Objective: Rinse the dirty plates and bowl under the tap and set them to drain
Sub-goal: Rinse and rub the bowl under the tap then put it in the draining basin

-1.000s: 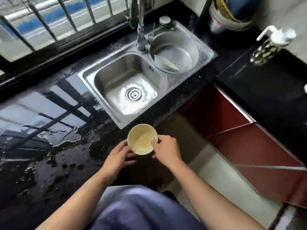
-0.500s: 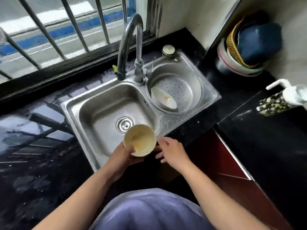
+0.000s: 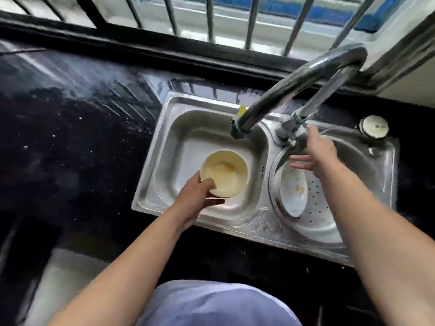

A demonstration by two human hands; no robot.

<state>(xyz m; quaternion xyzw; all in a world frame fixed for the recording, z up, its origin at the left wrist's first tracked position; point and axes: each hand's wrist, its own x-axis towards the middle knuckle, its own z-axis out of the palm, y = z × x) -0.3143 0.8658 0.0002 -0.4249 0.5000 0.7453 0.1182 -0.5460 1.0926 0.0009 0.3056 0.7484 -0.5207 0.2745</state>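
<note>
A cream bowl (image 3: pixel 225 172) with orange food residue is held over the left basin of the steel sink (image 3: pixel 150 203), below the spout of the curved tap (image 3: pixel 299 78). My left hand (image 3: pixel 197 194) grips the bowl's near rim. My right hand (image 3: pixel 317 152) is at the tap's lever by its base, fingers spread; the lever is blurred and partly hidden by the hand. A dirty white plate (image 3: pixel 293 190) leans on its edge in the round perforated right basin (image 3: pixel 329 222). No water is visible from the spout.
Wet black countertop (image 3: pixel 70 137) stretches to the left of the sink. A barred window (image 3: pixel 211 20) runs along the back. A round white cap (image 3: pixel 374 126) sits at the sink's far right corner.
The bowl went from the counter's front edge into the left basin under the spout. My right hand let go of the bowl and reached up to the tap's base. The view shifted over the sink.
</note>
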